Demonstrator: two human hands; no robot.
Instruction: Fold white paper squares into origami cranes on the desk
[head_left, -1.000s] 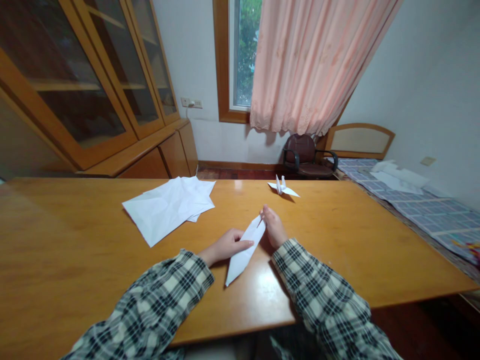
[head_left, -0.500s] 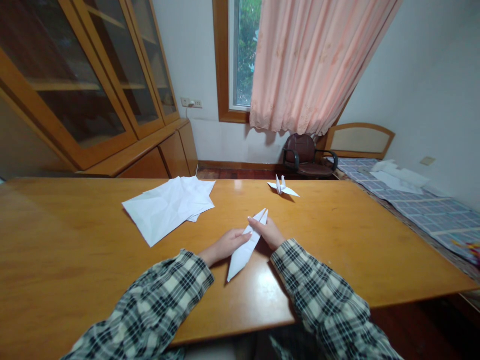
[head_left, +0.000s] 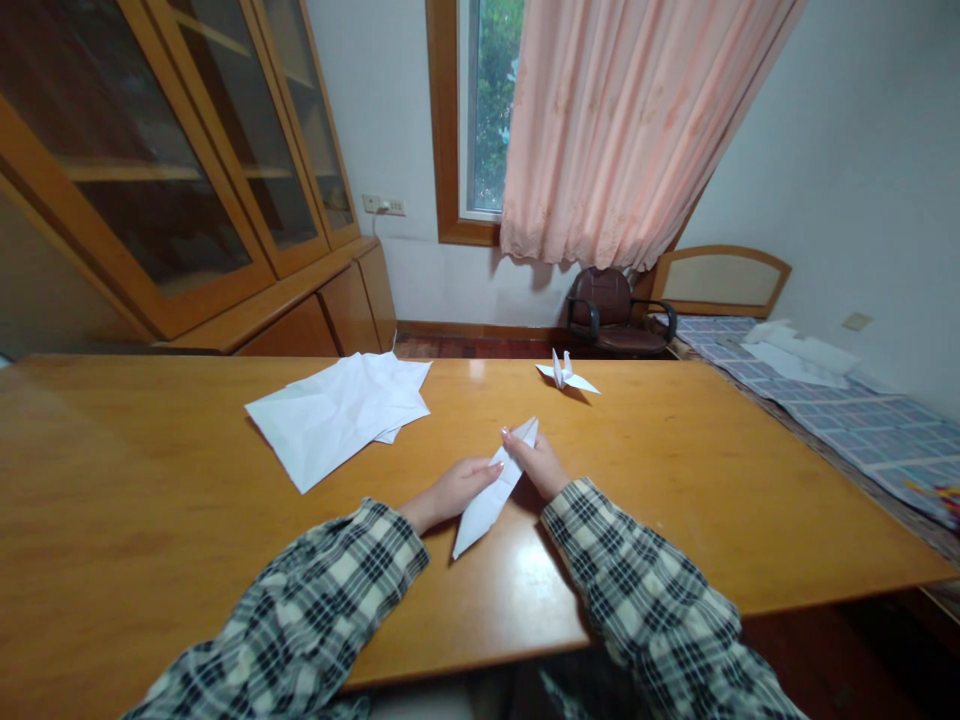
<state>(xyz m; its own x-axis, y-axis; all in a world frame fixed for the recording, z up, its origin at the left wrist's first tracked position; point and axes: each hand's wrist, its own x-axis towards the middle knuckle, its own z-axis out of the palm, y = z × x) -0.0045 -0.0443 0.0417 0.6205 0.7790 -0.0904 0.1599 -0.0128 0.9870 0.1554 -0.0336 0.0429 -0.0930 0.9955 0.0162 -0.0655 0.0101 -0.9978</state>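
Between my two hands is a long, diamond-shaped piece of folded white paper (head_left: 482, 513), tilted with one point toward me and the other away to the right. My left hand (head_left: 459, 488) pinches its left edge near the middle, thumb on top. Closer to the far point, my right hand (head_left: 538, 465) grips the right side, its thumb lying across the upper face. The fingers beneath the paper are hidden. Beyond my hands, a finished white paper crane (head_left: 564, 376) stands with wings spread near the table's far edge.
Several creased white sheets (head_left: 337, 415) lie overlapped on the left of the wooden table (head_left: 172, 520). Past the far edge are a brown armchair (head_left: 611, 312) and a glass-door cabinet (head_left: 292, 270). A bed with a checked cover (head_left: 832, 410) runs along the right.
The two far flaps of the folded paper, split apart before, now sit together as one point. My right thumb has shifted slightly to the right; the left hand stays nearly still.
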